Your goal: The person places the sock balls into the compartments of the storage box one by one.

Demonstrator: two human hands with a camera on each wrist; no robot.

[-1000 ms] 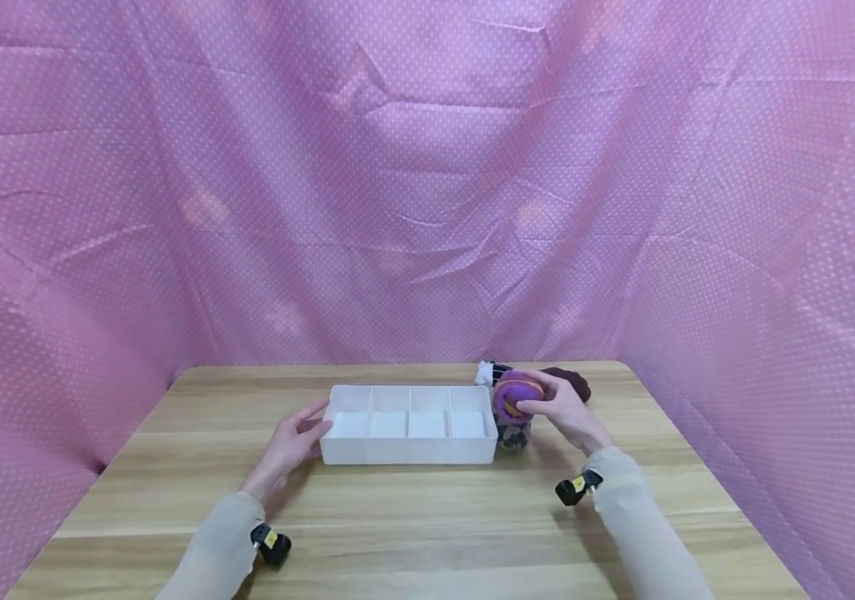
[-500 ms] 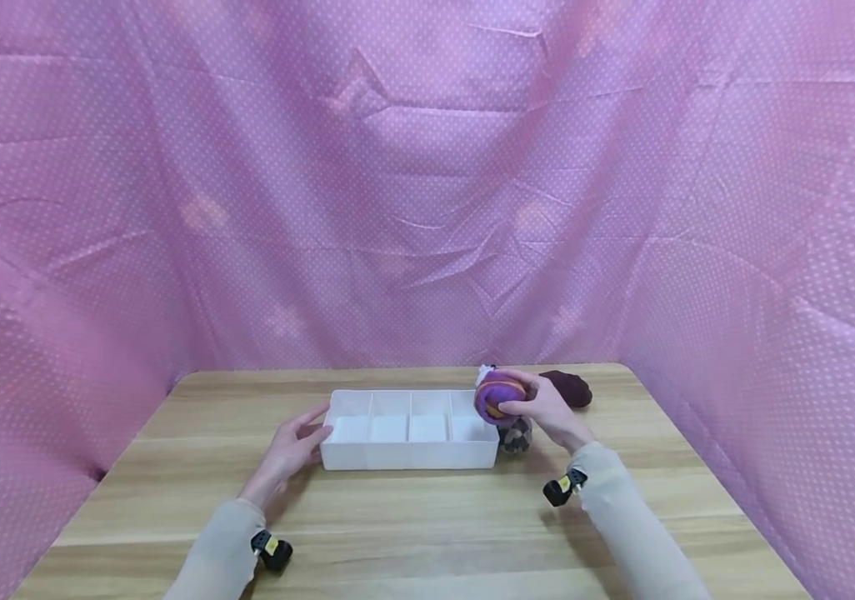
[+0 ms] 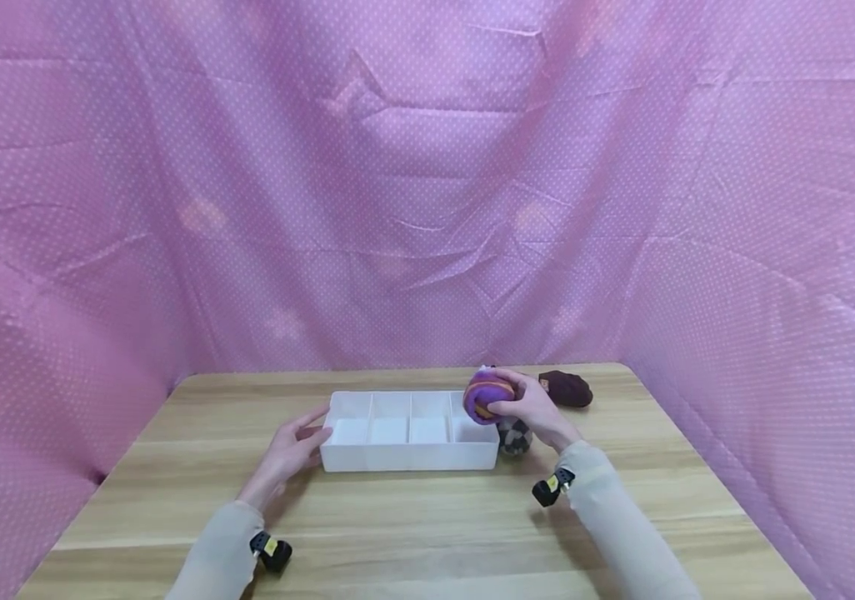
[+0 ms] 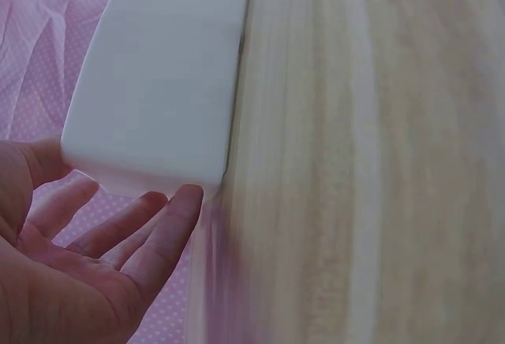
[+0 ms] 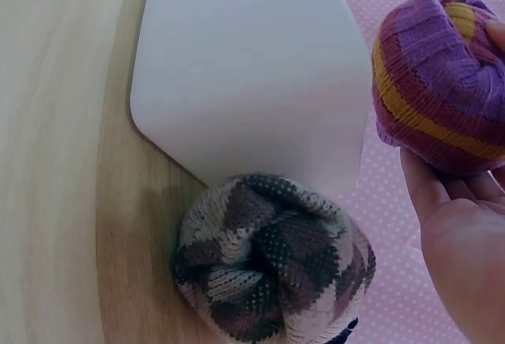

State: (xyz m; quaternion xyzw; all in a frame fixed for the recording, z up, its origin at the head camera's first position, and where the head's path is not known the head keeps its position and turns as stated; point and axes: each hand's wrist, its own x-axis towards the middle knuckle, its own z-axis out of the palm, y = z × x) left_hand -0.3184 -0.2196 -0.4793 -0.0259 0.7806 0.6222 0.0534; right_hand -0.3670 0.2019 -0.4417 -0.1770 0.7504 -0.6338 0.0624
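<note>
My right hand grips a purple rolled-up pair of socks with yellow stripes, held over the right end compartment of a white divided box. In the right wrist view, the thumb and fingers lie on either side of the purple roll. Fingers of my left hand rest against the box's left end, loosely extended in the left wrist view. The visible box compartments hold nothing; the right one is partly hidden by the purple roll. A checkered brown-and-cream sock roll sits against the box's right end.
A dark maroon sock roll lies at the back right of the wooden table. Something white peeks out behind the purple roll. A pink dotted curtain surrounds the table's back and sides.
My right hand has carried the purple sock roll left, from beside the box to over its right compartment, uncovering more of the checkered and maroon rolls. The left hand stays put.
</note>
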